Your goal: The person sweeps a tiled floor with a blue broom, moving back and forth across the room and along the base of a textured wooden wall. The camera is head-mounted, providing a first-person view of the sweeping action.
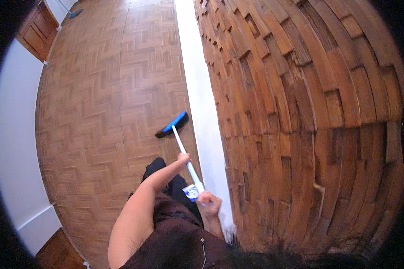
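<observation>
A broom with a pale handle [180, 142] and a blue head [177, 122] with dark bristles slants away from me, its head down at the floor close to the right-hand wall. My left hand [184, 158] is closed round the handle partway down. Higher up, my right hand [209, 203] grips the handle near its top end. A blue and white label [191, 193] sticks out from the handle just below my right hand. The fingers of the left hand are small and partly hidden in this view.
A wall of rough wooden blocks [278, 112] with a white lower band [199, 98] runs along my right. Brown herringbone flooring [90, 107] stretches ahead and left. At the left stand a white wall [15, 121] and a wooden door [36, 29]. A blue cleaning tool [75, 14] lies far left.
</observation>
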Tool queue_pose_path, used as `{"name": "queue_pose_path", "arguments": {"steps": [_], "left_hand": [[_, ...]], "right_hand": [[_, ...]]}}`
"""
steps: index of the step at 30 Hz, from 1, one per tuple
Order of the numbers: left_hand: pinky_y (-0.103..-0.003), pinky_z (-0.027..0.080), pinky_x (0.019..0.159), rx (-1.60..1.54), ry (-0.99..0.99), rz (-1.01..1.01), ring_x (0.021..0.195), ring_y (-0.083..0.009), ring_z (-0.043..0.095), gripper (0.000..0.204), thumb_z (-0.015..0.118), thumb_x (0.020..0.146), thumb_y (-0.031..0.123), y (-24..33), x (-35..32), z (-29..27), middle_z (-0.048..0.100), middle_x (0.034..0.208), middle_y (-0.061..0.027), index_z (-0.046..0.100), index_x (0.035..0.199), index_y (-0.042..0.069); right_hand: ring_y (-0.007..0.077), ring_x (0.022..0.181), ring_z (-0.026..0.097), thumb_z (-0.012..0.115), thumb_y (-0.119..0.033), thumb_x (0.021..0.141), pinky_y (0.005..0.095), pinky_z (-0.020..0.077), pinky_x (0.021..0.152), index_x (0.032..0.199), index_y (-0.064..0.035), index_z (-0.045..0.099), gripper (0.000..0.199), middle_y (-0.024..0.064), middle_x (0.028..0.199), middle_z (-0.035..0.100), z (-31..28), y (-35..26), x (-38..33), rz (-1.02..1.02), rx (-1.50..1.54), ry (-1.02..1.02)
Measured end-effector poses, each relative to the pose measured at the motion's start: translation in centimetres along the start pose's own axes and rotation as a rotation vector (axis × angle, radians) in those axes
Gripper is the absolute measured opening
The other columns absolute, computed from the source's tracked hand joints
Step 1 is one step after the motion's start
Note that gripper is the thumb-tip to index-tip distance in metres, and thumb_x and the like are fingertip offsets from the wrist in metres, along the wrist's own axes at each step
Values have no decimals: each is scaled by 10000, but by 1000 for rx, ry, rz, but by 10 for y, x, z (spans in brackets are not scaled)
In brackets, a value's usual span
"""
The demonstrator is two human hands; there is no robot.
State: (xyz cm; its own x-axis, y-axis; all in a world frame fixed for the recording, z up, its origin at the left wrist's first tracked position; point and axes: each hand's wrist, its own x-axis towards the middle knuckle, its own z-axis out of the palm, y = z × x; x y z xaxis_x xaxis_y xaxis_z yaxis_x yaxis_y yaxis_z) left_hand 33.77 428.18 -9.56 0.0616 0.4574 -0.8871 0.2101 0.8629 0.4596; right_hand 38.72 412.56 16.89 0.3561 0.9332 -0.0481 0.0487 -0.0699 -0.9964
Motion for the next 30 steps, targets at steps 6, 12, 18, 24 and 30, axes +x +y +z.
{"name": "queue_pose_path", "arguments": {"steps": [6, 12, 18, 24, 30], "left_hand": [[-304, 413, 400, -86, 196, 227, 482, -163, 529, 169, 499, 715, 180, 112, 123, -74, 523, 538, -70, 507, 666, 19], [-287, 393, 385, -595, 117, 371, 467, -164, 497, 128, 437, 751, 134, 199, 146, -139, 502, 568, -52, 504, 712, 32], [-282, 388, 439, -1532, -187, 9, 458, -132, 415, 194, 341, 818, 190, 243, 20, -166, 388, 522, -13, 337, 647, 100], [-232, 333, 333, -2048, 158, -299, 301, -109, 311, 317, 292, 818, 328, 174, 34, -217, 296, 381, 25, 300, 579, 120], [-343, 432, 515, -1826, 323, -632, 539, -168, 498, 487, 225, 785, 449, 7, 95, -252, 481, 567, -62, 431, 566, 65]], "right_hand": [[64, 488, 426, 480, -200, 802, 214, 354, 446, 599, 4, 483, 288, 11, 547, 472, 77, 57, 96, -8, -64, -90], [112, 539, 488, 506, -344, 761, 250, 408, 500, 641, -6, 543, 360, 29, 560, 516, 123, 14, 206, -40, 211, -49], [145, 294, 402, 277, -332, 842, 293, 364, 420, 571, -66, 397, 399, 63, 353, 429, 119, -124, 328, -303, 348, -679], [138, 328, 324, 295, -402, 803, 288, 346, 550, 599, -89, 377, 382, 17, 371, 327, 218, -59, 366, 365, 1031, -526], [136, 386, 305, 353, -355, 774, 279, 282, 470, 533, -59, 382, 383, 40, 402, 353, 307, -12, 321, 557, 697, -976]]}}
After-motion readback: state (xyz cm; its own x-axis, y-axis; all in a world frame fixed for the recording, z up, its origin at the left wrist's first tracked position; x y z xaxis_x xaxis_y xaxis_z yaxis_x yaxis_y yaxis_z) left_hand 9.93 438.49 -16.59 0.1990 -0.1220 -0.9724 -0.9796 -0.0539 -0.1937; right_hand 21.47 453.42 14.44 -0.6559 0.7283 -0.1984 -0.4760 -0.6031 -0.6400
